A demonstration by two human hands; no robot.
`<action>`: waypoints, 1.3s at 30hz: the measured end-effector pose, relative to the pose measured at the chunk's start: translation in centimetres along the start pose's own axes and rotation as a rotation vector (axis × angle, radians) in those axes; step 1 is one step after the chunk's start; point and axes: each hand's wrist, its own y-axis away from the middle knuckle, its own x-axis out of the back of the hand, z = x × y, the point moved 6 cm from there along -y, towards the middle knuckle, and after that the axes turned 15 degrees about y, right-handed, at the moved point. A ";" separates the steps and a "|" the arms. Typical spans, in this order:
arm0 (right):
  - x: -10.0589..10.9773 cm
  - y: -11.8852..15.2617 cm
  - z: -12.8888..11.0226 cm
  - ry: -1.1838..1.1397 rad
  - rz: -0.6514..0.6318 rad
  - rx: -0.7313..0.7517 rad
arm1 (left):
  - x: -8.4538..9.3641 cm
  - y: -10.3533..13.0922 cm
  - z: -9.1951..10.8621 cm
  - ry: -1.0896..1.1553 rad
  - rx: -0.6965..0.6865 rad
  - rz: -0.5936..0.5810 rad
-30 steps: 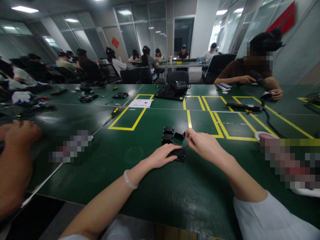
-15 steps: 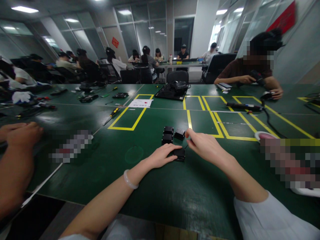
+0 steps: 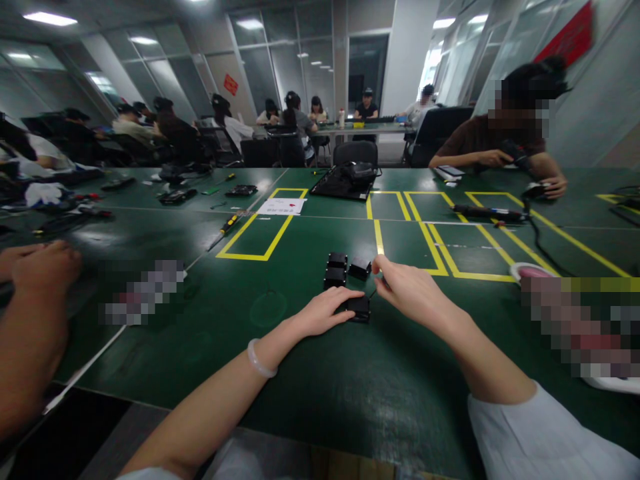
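Observation:
My left hand [image 3: 327,311] is closed on a small black box-like part [image 3: 359,309], thumb along its near side and fingers over its far side, pressing it on the green table. Just to the right, my right hand [image 3: 407,288] is in a pinch around a thin dark rod-like tool [image 3: 373,293], whose tip points at that part. Most of this tool is hidden in the fingers, so its kind cannot be made out. Beyond my hands lie more black parts of similar look: one apart [image 3: 360,268], and two in a row, the farther one [image 3: 337,260] and the nearer one [image 3: 335,275].
Yellow tape outlines [image 3: 243,257] mark the green table [image 3: 310,380]. A yellow-black screwdriver [image 3: 229,224] and a paper sheet [image 3: 283,206] lie ahead left. A black panel [image 3: 340,187] is farther back. A white-rimmed tray [image 3: 517,272] stands right. Another person's hand [image 3: 47,267] is at left.
My hands and the black parts show no clear movement. At the left, the other person's hands have shifted slightly to the left.

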 end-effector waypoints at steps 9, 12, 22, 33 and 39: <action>-0.3 -0.1 0.1 0.062 -0.057 -0.003 | 0.0 0.0 0.0 0.005 0.002 0.001; -0.2 0.0 0.2 0.039 -0.046 0.009 | 0.1 0.0 0.1 0.007 0.004 -0.002; -0.4 -0.1 0.1 0.087 -0.068 -0.020 | -0.1 -0.1 -0.3 0.005 -0.007 0.006; 0.2 0.1 -0.1 0.007 -0.014 0.009 | 0.0 0.0 0.0 0.004 -0.002 0.004; -0.3 0.0 0.1 0.074 -0.043 0.007 | 0.0 0.0 -0.1 -0.001 -0.005 0.002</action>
